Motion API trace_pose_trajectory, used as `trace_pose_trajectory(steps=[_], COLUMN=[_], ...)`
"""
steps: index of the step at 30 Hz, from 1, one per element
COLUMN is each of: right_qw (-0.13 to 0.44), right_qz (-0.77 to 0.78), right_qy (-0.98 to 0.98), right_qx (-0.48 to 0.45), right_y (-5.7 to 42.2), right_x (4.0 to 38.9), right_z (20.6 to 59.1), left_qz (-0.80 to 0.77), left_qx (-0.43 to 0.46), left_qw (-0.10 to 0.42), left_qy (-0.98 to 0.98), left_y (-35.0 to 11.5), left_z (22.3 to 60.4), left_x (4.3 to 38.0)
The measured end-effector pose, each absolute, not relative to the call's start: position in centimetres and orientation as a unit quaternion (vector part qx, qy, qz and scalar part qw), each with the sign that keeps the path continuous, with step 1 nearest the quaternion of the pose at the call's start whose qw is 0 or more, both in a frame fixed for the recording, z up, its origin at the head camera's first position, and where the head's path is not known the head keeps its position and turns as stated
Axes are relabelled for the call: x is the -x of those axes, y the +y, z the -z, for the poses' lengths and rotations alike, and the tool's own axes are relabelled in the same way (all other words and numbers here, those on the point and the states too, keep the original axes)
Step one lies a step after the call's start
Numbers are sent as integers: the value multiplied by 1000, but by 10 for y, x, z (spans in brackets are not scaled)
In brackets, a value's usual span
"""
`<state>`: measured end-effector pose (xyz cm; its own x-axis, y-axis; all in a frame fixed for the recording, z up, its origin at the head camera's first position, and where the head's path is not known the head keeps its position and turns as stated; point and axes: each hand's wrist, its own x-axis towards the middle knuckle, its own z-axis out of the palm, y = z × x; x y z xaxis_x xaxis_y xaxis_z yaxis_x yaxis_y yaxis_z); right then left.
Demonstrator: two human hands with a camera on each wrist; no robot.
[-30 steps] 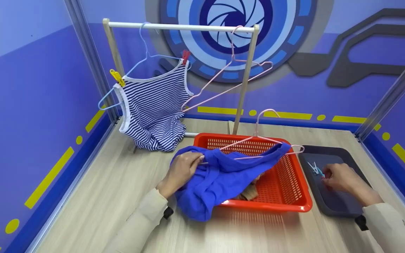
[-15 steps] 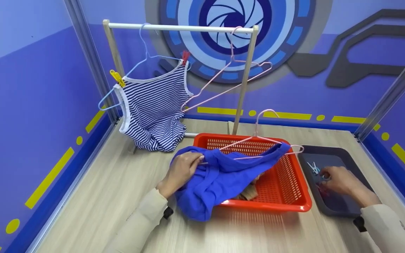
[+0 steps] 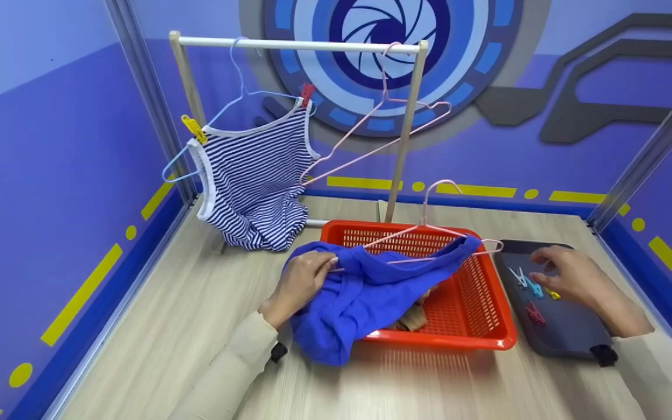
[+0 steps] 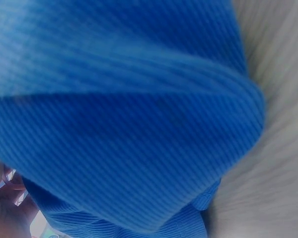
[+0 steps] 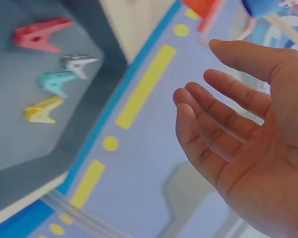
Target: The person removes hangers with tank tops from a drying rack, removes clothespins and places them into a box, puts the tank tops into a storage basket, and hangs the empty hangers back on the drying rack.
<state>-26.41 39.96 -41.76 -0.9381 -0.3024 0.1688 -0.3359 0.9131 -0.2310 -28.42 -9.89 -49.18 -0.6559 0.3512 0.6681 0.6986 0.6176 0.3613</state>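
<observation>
My left hand (image 3: 301,286) pinches a blue ribbed garment (image 3: 371,303) together with the left end of a pink hanger (image 3: 424,217). The hanger is partly inside the garment, its hook standing up and its right end poking out of the cloth. Folds of the garment fill the left wrist view. Over the dark tray (image 3: 575,335), my right hand (image 3: 584,280) has its fingers loosely bent and apart, with nothing between them. Below it lie a white clothespin (image 3: 518,277), a teal clothespin (image 3: 535,288), a yellow clothespin (image 5: 43,110) and a red clothespin (image 5: 37,35).
A red basket (image 3: 490,335) stands under the garment, with brown cloth (image 3: 413,318) inside. Behind it, a rack (image 3: 301,44) carries a striped tank top (image 3: 254,163) clipped to a blue hanger, and a bare pink hanger (image 3: 385,100). Walls enclose the table on three sides.
My right hand has drawn up off the clothespins and its fingers have parted. The red clothespin, earlier at its fingertips, now lies in the tray. My left hand stays on the garment.
</observation>
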Motion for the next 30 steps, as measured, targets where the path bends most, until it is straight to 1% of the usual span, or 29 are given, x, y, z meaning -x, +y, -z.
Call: trace_pose_trajectory(steps=[6, 13, 18, 22, 30], right_qw=[75, 108, 109, 102, 113], right_qz=[-133, -141, -157, -169, -158], right_qy=[-974, -964, -961, -961, -950], right_qx=[-169, -196, -199, -194, -244], right_y=[378, 352, 337, 328, 313], right_x=[264, 271, 280, 288, 309], right_z=[399, 387, 387, 392, 405], left_qz=[308, 316, 317, 315, 313], left_qx=[307, 306, 302, 304, 303], left_qw=[288, 287, 277, 281, 292], left_qy=[-853, -851, -855, -854, -851], left_y=[-99, -99, -99, -99, -99], left_z=[492, 493, 493, 492, 492], left_x=[284, 285, 285, 285, 283])
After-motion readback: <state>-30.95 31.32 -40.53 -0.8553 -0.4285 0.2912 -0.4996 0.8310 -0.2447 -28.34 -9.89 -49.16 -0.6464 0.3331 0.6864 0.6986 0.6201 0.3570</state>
